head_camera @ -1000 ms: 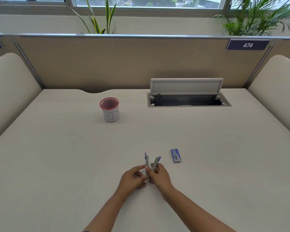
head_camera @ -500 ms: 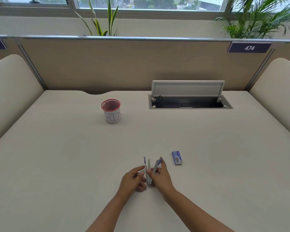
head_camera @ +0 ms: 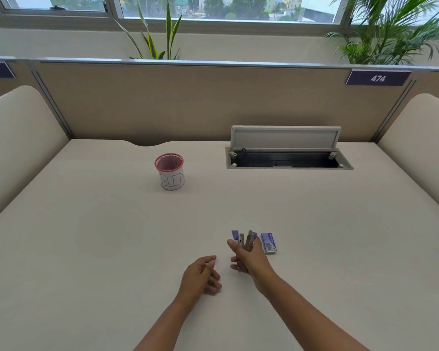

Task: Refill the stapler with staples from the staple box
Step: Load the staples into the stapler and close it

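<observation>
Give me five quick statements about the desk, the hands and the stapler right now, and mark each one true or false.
1. The right hand holds the stapler opened up. True.
2. The left hand grips the staple box. False: it is empty, and the staple box lies on the desk beside the right hand.
3. The cup marked BIN stands upright. True.
4. The cable hatch at the back of the desk is closed. False: its lid is raised.
5. Both hands are on the stapler. False: only the right one is.
</observation>
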`<state>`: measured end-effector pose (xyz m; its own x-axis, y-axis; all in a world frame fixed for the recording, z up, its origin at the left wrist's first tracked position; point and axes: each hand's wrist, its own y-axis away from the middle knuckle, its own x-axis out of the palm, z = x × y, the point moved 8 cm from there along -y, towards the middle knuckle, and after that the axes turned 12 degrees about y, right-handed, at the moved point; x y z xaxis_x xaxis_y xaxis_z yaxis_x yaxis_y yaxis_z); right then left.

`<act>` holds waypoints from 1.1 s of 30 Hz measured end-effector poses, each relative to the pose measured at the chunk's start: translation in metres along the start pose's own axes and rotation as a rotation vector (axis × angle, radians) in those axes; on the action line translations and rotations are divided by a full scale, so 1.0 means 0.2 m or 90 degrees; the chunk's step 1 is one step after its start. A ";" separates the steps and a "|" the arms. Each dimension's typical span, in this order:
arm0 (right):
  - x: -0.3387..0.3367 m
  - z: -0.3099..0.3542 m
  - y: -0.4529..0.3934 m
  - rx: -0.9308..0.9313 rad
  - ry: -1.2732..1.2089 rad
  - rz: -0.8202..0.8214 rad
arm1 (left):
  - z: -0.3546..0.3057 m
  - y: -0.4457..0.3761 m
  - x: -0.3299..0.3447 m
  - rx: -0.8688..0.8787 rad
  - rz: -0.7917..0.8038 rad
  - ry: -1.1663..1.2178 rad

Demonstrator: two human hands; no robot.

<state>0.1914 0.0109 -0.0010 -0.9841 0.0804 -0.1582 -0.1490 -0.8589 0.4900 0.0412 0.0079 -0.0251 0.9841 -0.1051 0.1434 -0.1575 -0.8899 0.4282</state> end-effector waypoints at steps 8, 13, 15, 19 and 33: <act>-0.04 0.04 0.05 -0.008 0.059 -0.064 | -0.01 0.00 0.00 -0.011 0.005 -0.013; -0.04 0.04 0.09 0.000 0.047 -0.065 | -0.01 0.02 0.03 0.107 -0.026 -0.237; -0.04 0.04 0.09 0.001 0.050 -0.064 | -0.06 0.02 0.06 0.242 -0.037 -0.494; -0.05 0.04 0.09 0.000 0.045 -0.062 | -0.07 -0.05 0.01 0.333 -0.079 -0.786; -0.09 0.04 0.04 -0.001 0.031 -0.106 | 0.04 -0.11 -0.10 0.235 -0.100 -0.871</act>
<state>0.2072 0.0069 0.0135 -0.9397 0.1975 -0.2792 -0.3101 -0.8362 0.4523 0.0258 0.0255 -0.0442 0.3263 -0.1454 -0.9340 -0.2198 -0.9727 0.0746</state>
